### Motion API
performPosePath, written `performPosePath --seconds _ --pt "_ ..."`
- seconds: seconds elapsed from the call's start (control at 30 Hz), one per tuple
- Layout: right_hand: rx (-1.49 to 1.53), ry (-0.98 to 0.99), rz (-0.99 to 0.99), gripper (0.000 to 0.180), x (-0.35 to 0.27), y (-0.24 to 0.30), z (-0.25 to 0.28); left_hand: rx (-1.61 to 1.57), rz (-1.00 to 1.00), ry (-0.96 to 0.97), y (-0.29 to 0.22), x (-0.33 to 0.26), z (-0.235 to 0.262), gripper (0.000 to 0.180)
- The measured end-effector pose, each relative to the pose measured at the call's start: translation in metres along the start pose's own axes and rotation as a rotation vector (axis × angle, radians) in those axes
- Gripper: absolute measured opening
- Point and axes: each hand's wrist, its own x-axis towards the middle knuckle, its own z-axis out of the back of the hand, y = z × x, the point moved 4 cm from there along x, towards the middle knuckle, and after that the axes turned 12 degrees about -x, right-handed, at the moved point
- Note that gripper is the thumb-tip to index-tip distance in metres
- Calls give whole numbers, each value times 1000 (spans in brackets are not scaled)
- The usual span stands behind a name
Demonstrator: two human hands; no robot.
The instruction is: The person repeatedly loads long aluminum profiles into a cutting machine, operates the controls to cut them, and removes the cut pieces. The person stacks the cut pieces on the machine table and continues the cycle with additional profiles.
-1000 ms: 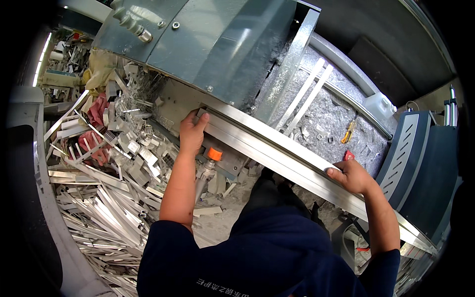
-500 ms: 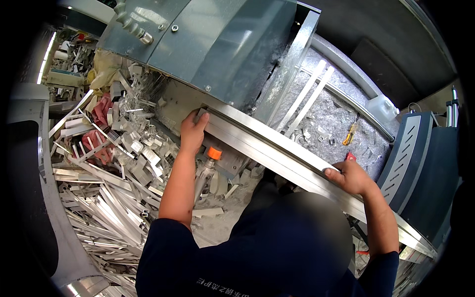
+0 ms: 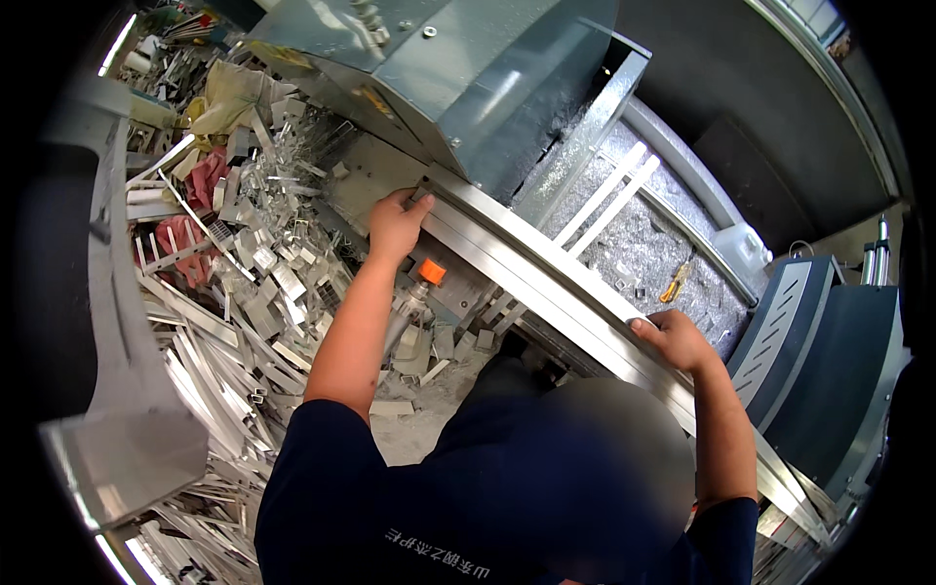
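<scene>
**A:** What do the two hands hold?

**B:** One long aluminium profile [image 3: 546,283], lying slantwise along the front edge of the grey cutting machine [image 3: 458,78]. The left hand [image 3: 395,222] is clamped on its upper left end, fingers curled over the tip. The right hand [image 3: 675,336] grips the same bar lower to the right, fingers wrapped over its top edge. The hands are well apart, with the bar running between them.

**A:** Any labels or signs?

**B:** One yellow warning sticker [image 3: 375,100], a slanted strip on the machine's grey housing just above the left hand. Its print is too small to make out. I see no packages.

**A:** Coloured things near the bar?

**B:** One round orange knob [image 3: 432,272] just below the profile, beside the left forearm. One yellow-handled tool [image 3: 675,285] lies on the chip-covered bed [image 3: 634,244] behind the bar, near the right hand. Two pale slats [image 3: 609,200] lie side by side on that bed.

**A:** And on the left?

**B:** A heap of aluminium offcuts [image 3: 244,302], short pieces and long strips, too many to count. Two reddish rags [image 3: 200,180] lie among them, and one yellowish sack [image 3: 229,93] sits at the top of the heap.

**A:** On the right?

**B:** One blue-grey ribbed cover [image 3: 780,322], just beyond the right hand.
</scene>
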Motion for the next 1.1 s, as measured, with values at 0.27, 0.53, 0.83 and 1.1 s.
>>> performPosePath --seconds 0.27,0.53,0.83,1.1 --pt "-28 -53 -17 80 2 -6 -4 -89 12 -50 -7 -23 1 59" --pt "-13 -44 -4 80 2 4 -4 -379 -2 52 -22 -38 2 79" --pt "-4 -90 7 76 4 -11 -13 -771 598 532 21 -170 -142 60" --pt "-20 -35 -37 81 11 -12 -13 -957 929 22 -16 -161 -205 117"
